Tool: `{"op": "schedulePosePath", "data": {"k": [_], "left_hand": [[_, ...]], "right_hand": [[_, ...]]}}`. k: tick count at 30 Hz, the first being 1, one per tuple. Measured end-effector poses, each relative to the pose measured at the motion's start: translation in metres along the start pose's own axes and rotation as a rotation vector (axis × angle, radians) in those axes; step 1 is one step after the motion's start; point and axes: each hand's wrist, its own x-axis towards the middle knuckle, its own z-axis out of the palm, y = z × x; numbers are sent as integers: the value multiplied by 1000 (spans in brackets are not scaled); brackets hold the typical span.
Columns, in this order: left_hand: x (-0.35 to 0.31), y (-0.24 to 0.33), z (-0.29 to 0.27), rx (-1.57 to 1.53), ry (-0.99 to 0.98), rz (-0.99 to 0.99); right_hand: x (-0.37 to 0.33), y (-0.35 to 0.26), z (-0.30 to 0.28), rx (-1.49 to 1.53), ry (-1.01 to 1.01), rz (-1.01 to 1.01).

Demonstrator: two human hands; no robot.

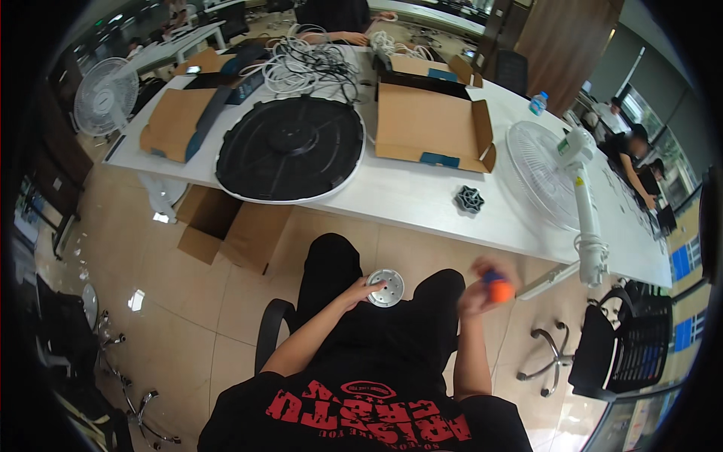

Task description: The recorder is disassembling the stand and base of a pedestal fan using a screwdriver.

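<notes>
My left hand (pixel 359 292) grips the edge of a small round white disc (pixel 388 290) with several holes, held above my lap between my knees. Raised beside my right knee, my right hand (pixel 474 300) is closed around an orange and blue object (pixel 500 289). Motion smears that hand, and I cannot make out the object's kind. On the table's near edge, ahead of my right hand, lies a dark grey scalloped plastic piece (pixel 469 199). A large round black panel with a white rim (pixel 292 143) rests flat on the table to the left.
Open cardboard boxes (pixel 429 124) and tangled white and black cables (pixel 305 66) occupy the white table (pixel 407 197). A white fan (pixel 546 173) is at its right, near a water bottle (pixel 538 103). Another box (pixel 233 226) sits below. Across the table is a person (pixel 335 15).
</notes>
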Motion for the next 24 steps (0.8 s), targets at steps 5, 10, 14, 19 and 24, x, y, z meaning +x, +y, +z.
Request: {"op": "schedulePosePath", "data": {"k": [5, 10, 14, 19, 24], "left_hand": [[-7, -7, -10, -10, 38, 18], [-11, -9, -14, -119, 94, 32], [-13, -5, -16, -89, 66, 55], [-10, -3, -8, 3, 102, 45], [2, -1, 2, 87, 51, 85]], "right_hand": [[-112, 50, 35, -594, -603, 546], [-167, 73, 28, -677, -536, 660], [-176, 89, 16, -649, -509, 726], [-174, 122, -12, -369, -689, 1208], [-170, 131, -37, -225, -675, 1598]]}}
